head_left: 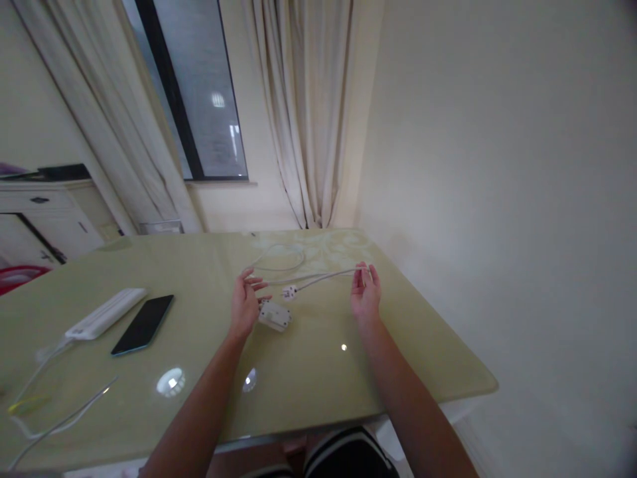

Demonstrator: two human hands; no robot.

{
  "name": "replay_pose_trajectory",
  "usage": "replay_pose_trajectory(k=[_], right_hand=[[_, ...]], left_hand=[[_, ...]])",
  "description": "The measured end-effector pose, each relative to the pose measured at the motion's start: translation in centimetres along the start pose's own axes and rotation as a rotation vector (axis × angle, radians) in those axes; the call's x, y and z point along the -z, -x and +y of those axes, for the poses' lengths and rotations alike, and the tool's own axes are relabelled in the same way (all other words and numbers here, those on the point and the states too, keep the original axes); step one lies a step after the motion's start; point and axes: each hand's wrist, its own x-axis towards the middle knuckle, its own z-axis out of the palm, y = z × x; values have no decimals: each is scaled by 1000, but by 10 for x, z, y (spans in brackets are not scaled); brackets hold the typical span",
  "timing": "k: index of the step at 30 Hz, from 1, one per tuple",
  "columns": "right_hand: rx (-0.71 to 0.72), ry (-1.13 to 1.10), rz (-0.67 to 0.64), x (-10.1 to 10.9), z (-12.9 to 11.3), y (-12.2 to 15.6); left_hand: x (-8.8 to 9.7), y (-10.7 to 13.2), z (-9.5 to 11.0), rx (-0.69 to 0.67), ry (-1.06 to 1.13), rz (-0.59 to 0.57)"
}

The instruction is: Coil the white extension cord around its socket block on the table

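Note:
A thin white cable [326, 275] runs between my two hands over the table. My left hand [243, 305] loosely holds the cable's left part, its lower fingers spread apart. Just below those fingers is a small white box [275, 315] with dark spots on its face, perhaps a socket block; its left end is partly hidden by my fingers. My right hand [365, 291] pinches the cable between thumb and fingertips. From there one strand leads back left to a white plug [289, 293] with metal pins. A loop of the cable [279, 269] lies behind my left hand.
To the left, a long white power strip [107, 313] lies beside a dark phone [143, 325] on the glossy table [318, 385]. Another cable [64, 421] curves at the near left. A wall [497, 199] borders the right side; curtains [308, 113] hang behind.

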Motion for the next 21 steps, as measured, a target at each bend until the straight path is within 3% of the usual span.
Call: replay_pose_trajectory(k=[3, 5, 8, 10, 12, 14, 16, 18, 19, 21], right_hand=[[-19, -13, -11, 2, -5, -7], [-28, 4, -61, 1, -7, -6], [10, 128, -177, -1, -7, -1], [104, 307, -266, -4, -8, 4], [256, 543, -352, -10, -11, 8], [438, 793, -423, -23, -15, 11], [622, 1009, -494, -45, -22, 13], [778, 1145, -573, -72, -29, 12], [832, 1174, -606, -86, -32, 11], [895, 1175, -624, -111, -36, 6]], left_hand=[[12, -6, -8, 115, -113, -6], [24, -9, -13, 140, -347, -29], [42, -11, -14, 102, -812, 28], [48, -11, -5, 37, -970, 109], [44, -8, 13, -69, -899, 154], [29, 2, 35, -195, -674, 95], [6, 18, 54, -271, -406, -158], [-21, 34, 68, -256, -235, -521], [-34, 39, 74, -209, -174, -619], [-52, 38, 88, -68, 15, -601]])
